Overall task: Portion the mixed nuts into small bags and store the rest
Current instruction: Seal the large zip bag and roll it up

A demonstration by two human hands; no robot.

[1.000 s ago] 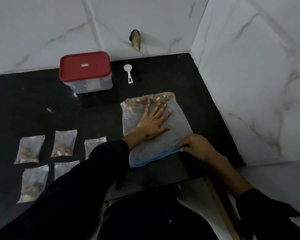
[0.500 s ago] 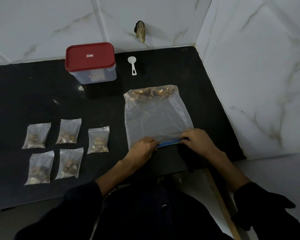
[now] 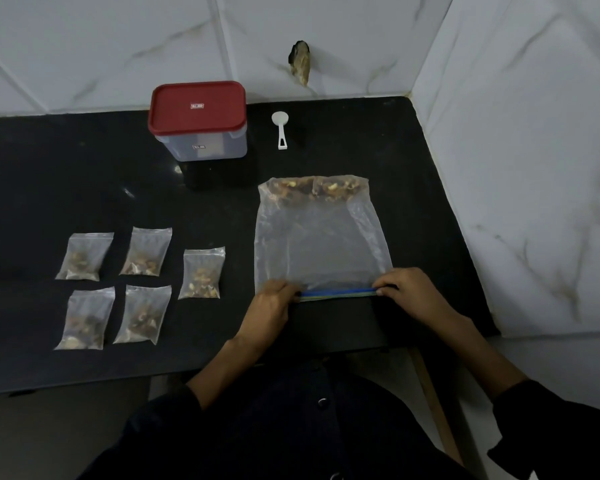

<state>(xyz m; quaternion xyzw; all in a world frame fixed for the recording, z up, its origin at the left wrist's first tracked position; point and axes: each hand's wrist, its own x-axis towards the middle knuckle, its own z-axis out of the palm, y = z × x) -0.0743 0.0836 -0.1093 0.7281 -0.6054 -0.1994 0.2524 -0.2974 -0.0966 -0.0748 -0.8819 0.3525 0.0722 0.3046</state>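
Observation:
A large clear zip bag (image 3: 321,242) lies flat on the black counter (image 3: 84,188), with mixed nuts (image 3: 317,188) gathered at its far end. Its blue zip strip (image 3: 338,293) faces me at the near edge. My left hand (image 3: 269,308) pinches the strip's left end and my right hand (image 3: 409,291) pinches its right end. To the left lie several small clear bags of nuts (image 3: 201,273) in two rows.
A clear storage box with a red lid (image 3: 197,107) stands at the back, closed. A white plastic scoop (image 3: 280,128) lies to its right. White marble walls close the back and right sides. The counter's front edge runs just under my wrists.
My left hand has left the flat of the big bag, where it was pressing, and come down to the zip strip's left end. My right hand has stayed at the right end.

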